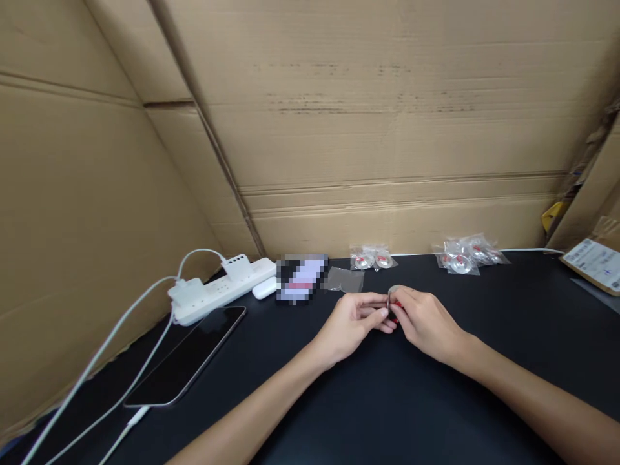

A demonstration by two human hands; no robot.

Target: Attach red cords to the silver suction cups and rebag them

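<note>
My left hand (356, 321) and my right hand (422, 320) meet over the black table (397, 400), fingertips pinched together on a small round clear piece with red on it (393, 298). Both hands grip it from opposite sides, just above the tabletop. An empty clear plastic bag (343, 279) lies flat just behind my left hand. Further back, against the cardboard wall, sit two bagged round pieces (372, 259) and a pile of several more bagged pieces (467, 255).
A white power strip (217, 292) with plugs and cables lies at the left, a dark phone (186, 356) on a cable in front of it. A small white case (264, 288) and a blurred item (301, 278) sit beside. Cardboard walls (378, 129) enclose the table; a labelled box (593, 261) is far right.
</note>
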